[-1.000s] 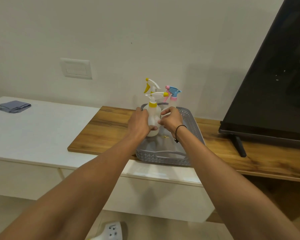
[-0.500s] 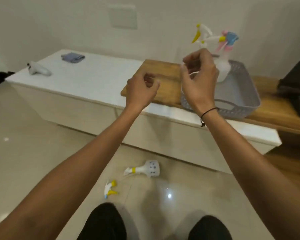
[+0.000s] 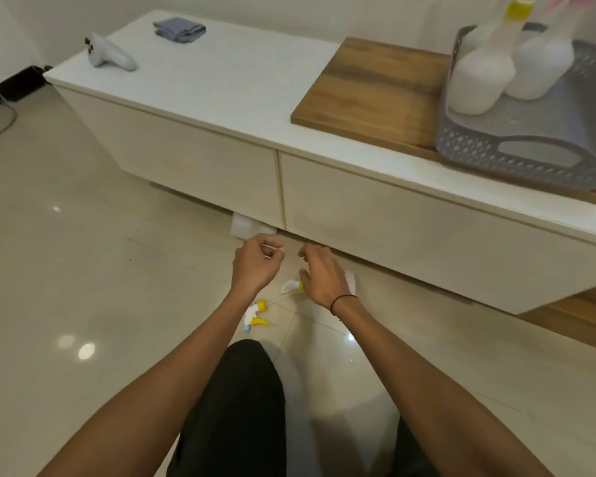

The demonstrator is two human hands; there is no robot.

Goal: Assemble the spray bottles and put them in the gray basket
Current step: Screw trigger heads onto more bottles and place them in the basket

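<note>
1. Head view had dropped from the basket (image 3: 516, 160) to the floor (image 3: 83, 270); both hands had come down from it, empty.
2. Left hand (image 3: 255, 266) hung loosely curled; right hand (image 3: 324, 277) spread narrowly over the loose bottle (image 3: 291, 286).
3. Its trigger head (image 3: 255, 316) lay just beside.
4. Two finished bottles (image 3: 479, 80) stood in the basket, so one more likely remained.
5. White table (image 3: 221, 80), glossy tiles, controller (image 3: 109, 56) and cloth (image 3: 179, 29) well apart.
</note>
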